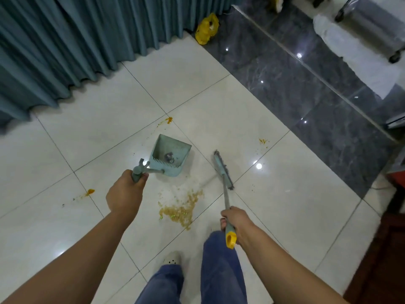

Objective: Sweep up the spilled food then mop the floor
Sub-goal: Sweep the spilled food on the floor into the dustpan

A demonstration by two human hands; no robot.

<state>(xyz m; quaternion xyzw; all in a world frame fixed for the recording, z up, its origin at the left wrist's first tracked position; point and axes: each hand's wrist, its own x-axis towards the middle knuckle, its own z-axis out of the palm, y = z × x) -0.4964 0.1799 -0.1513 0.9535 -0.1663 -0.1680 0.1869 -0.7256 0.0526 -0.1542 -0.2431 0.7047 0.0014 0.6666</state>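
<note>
A pile of spilled food (183, 208), brownish rice with green bits, lies on the white tiled floor in front of my feet. My left hand (126, 193) grips the handle of a pale blue dustpan (169, 155), which stands just beyond the pile with a little dark debris inside. My right hand (235, 223) grips the grey broom handle near its yellow end cap (230, 239). The broom head (223, 170) sits to the right of the dustpan and beyond the pile.
Orange splatters mark the tiles at the far middle (167, 120), the left (88, 191) and the right (263, 141). A teal curtain (65, 44) hangs at the left. A yellow bag (207, 28), dark tiles, a white cloth (359, 55) and a wheeled metal cart (377, 25) lie beyond.
</note>
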